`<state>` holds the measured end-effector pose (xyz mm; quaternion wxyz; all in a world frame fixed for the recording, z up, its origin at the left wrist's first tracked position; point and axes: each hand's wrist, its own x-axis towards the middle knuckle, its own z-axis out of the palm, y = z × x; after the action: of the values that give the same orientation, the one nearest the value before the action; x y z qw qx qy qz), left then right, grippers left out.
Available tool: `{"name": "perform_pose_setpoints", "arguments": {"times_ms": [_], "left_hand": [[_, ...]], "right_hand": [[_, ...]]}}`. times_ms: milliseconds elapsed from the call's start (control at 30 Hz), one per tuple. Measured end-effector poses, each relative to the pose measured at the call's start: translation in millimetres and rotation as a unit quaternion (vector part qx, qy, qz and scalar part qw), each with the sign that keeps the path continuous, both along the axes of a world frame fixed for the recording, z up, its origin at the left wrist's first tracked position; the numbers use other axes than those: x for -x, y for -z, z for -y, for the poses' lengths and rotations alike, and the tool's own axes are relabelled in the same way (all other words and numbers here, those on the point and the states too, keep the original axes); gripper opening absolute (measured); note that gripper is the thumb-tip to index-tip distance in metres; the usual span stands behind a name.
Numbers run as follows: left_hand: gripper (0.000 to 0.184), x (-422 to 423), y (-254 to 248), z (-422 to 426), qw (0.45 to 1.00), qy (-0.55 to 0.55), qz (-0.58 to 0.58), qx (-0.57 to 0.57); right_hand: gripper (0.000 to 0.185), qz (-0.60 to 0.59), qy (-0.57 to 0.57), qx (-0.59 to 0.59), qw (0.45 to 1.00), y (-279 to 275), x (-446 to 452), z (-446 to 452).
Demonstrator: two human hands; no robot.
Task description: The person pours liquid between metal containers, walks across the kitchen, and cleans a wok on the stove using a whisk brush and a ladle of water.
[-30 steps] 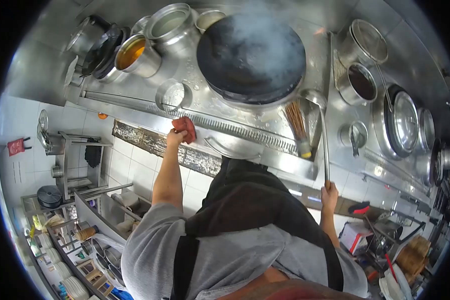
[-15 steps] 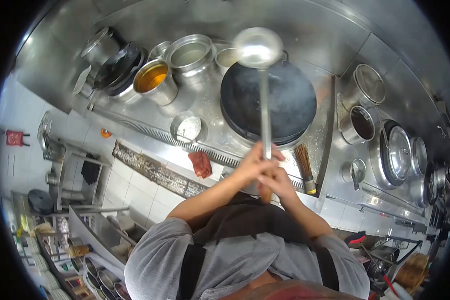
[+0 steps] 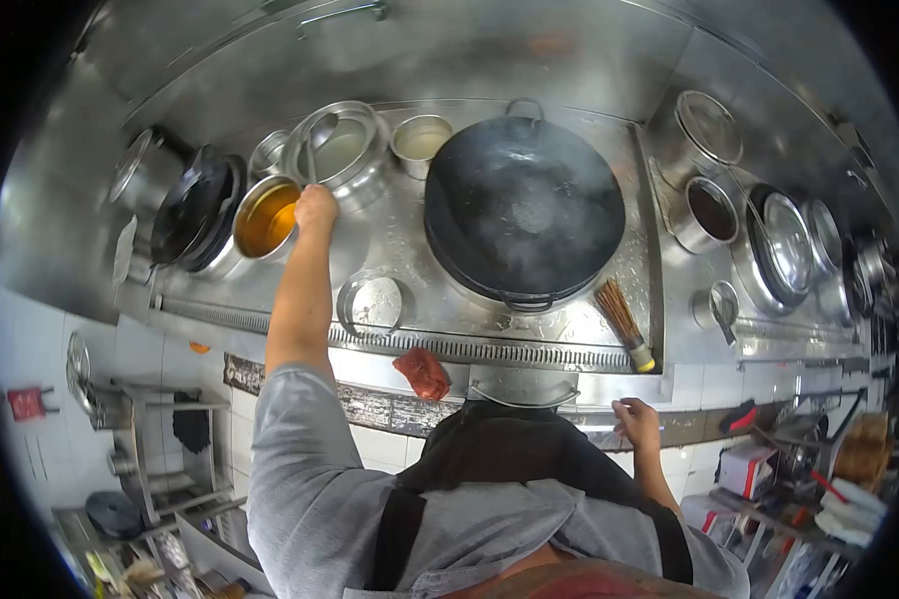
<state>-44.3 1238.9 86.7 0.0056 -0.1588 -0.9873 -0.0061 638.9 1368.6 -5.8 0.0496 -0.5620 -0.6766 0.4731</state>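
My left hand point(image 3: 317, 207) reaches forward, closed around the handle of a ladle point(image 3: 323, 128). The ladle's small metal bowl lies over a large pot point(image 3: 370, 180) of pale liquid. Just beside that hand stands a metal pot of orange-brown liquid point(image 3: 266, 222). Low at the right, near the stove's front edge, my right hand point(image 3: 641, 424) is held with loosely bent fingers and nothing visible in it. A big black wok point(image 3: 524, 190) sits steaming on the stove, with a pale patch at its bottom.
A bamboo brush point(image 3: 624, 324) lies right of the wok. A red cloth point(image 3: 422, 373) and a shallow metal bowl point(image 3: 375, 302) are along the stove's front. Black woks point(image 3: 195, 215) stand at left. A pot of dark liquid point(image 3: 707, 215) and lidded vessels stand at right.
Both hands were together on an upright ladle before the wok. My left hand has moved forward and left to the pots; my right has dropped back to the right.
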Motion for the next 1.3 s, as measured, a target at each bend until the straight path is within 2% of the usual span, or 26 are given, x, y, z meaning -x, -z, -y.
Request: {"name": "perform_pose_setpoints", "arguments": {"times_ms": [33, 100, 133, 167, 200, 233, 267, 300, 333, 367, 433, 467, 567, 600, 633, 733, 767, 833, 1033, 1100, 1167, 1233, 1267, 1300], "left_hand": [[0.03, 12, 3, -7, 0.999, -0.018, 0.036, -0.014], [0.025, 68, 44, -18, 0.996, 0.04, 0.076, 0.035], [0.025, 83, 43, -25, 0.995, 0.051, 0.077, 0.039], [0.017, 92, 38, -30, 0.961, -0.018, 0.265, -0.081], [0.01, 94, 36, -36, 0.873, -0.09, 0.438, -0.194], [0.01, 88, 34, -39, 0.875, -0.085, 0.438, -0.187], [0.003, 80, 34, -34, 0.717, -0.125, 0.484, -0.486], [0.01, 70, 32, -29, 0.472, -0.15, 0.473, -0.729], [0.017, 45, 6, -30, 0.391, -0.158, 0.495, -0.76], [0.017, 31, -9, -27, 0.394, -0.159, 0.491, -0.76], [0.016, 16, -28, -18, 0.358, -0.131, 0.513, -0.769], [0.016, 32, -19, -14, 0.362, -0.113, 0.527, -0.76], [0.014, -6, -59, -6, 0.4, -0.097, 0.548, -0.728], [0.01, -17, -70, -2, 0.381, -0.088, 0.572, -0.721], [0.01, -35, -87, 2, 0.386, -0.093, 0.567, -0.722], [0.036, -96, -132, 7, 0.404, -0.082, 0.585, -0.698], [0.036, -109, -138, 9, 0.408, -0.087, 0.581, -0.699], [0.035, -136, -147, 10, 0.379, -0.04, 0.643, -0.664], [0.033, -199, -147, -3, 0.39, -0.072, 0.664, -0.634], [0.029, -208, -139, -11, 0.457, -0.057, 0.664, -0.59], [0.014, -217, -136, -26, 0.582, -0.043, 0.62, -0.525], [0.027, -225, -129, -42, 0.7, 0.011, 0.542, -0.465], [0.017, -220, -120, -51, 0.72, 0.015, 0.535, -0.443], [0.017, -218, -114, -59, 0.719, 0.018, 0.534, -0.444]], "right_hand": [[0.038, 0.026, 0.038, -0.012, 0.999, 10, -19, 3], [0.04, 0.029, 0.122, -0.003, 0.992, 21, -50, 12], [0.041, 0.034, 0.155, 0.015, 0.987, 23, -62, 19], [0.041, 0.029, 0.184, 0.019, 0.982, 28, -76, 27], [0.041, 0.058, 0.188, 0.036, 0.98, 35, -92, 34], [0.041, 0.086, 0.19, 0.053, 0.977, 40, -103, 42], [0.042, 0.115, 0.181, 0.062, 0.975, 43, -115, 51], [0.042, 0.144, 0.171, 0.07, 0.972, 42, -123, 60], [0.041, 0.156, 0.168, 0.078, 0.97, 51, -138, 67], [0.041, 0.155, 0.164, 0.081, 0.971, 49, -142, 73], [0.038, 0.168, 0.167, 0.08, 0.968, 35, -143, 79], [0.035, 0.181, 0.157, 0.087, 0.967, 31, -142, 77], [0.034, 0.174, 0.117, 0.066, 0.976, 44, -153, 62], [0.034, 0.172, 0.09, 0.043, 0.98, 44, -153, 53], [0.035, 0.151, 0.095, 0.04, 0.983, 58, -160, 43], [0.034, 0.131, 0.111, 0.064, 0.983, 84, -159, 7], [0.033, 0.102, 0.111, 0.052, 0.987, 91, -158, -3], [0.033, 0.074, 0.108, 0.042, 0.991, 97, -155, -18], [0.033, 0.069, 0.113, 0.072, 0.989, 111, -166, -34], [0.031, 0.083, 0.116, 0.069, 0.987, 113, -178, -29], [0.029, 0.095, 0.119, 0.064, 0.986, 109, -182, -30], [0.027, 0.154, 0.078, 0.058, 0.983, 78, -173, -23], [0.026, 0.161, 0.051, 0.044, 0.985, 81, -176, -22], [0.026, 0.16, 0.053, 0.042, 0.985, 85, -178, -23]]}}
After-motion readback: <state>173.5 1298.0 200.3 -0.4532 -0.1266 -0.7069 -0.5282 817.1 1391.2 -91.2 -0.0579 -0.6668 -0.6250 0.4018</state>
